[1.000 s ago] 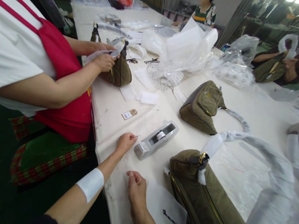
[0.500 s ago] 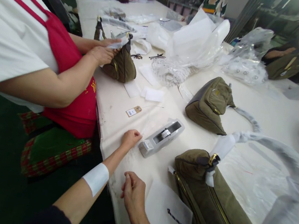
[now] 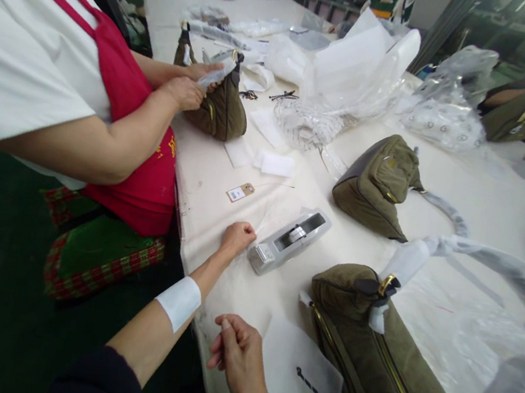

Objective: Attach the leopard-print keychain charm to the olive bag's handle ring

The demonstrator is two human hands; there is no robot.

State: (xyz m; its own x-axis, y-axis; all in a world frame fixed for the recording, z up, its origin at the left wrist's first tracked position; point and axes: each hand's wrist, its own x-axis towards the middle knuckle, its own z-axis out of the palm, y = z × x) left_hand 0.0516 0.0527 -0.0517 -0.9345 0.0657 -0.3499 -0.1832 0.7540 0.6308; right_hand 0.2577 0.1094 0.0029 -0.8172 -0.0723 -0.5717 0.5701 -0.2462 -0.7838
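Note:
My left hand [image 3: 238, 238] is pinched at the front end of a grey tape dispenser [image 3: 290, 241], on what appears to be a faint strip of clear tape. A white patch [image 3: 180, 300] is wrapped on my left forearm. My right hand [image 3: 237, 355] hovers near the table edge, fingers loosely curled and apart, with nothing visible in them. Beside it lies a translucent sheet [image 3: 280, 342] with dark braided cords [image 3: 319, 391] over it. To the right, an olive bag [image 3: 381, 360] lies on its side, its handle [image 3: 499, 265] wrapped in white material.
A second olive bag [image 3: 376, 183] lies beyond the dispenser. A paper tag [image 3: 241, 192] and white slips [image 3: 277, 164] are on the table. Plastic wrapping [image 3: 356, 71] is heaped farther back. At left, a person in a red apron [image 3: 143, 182] handles another bag [image 3: 225, 105].
The view has shifted slightly. My left hand stays pinched by the dispenser. My right hand's fingers have loosened a little. The neighbouring person still works on a bag.

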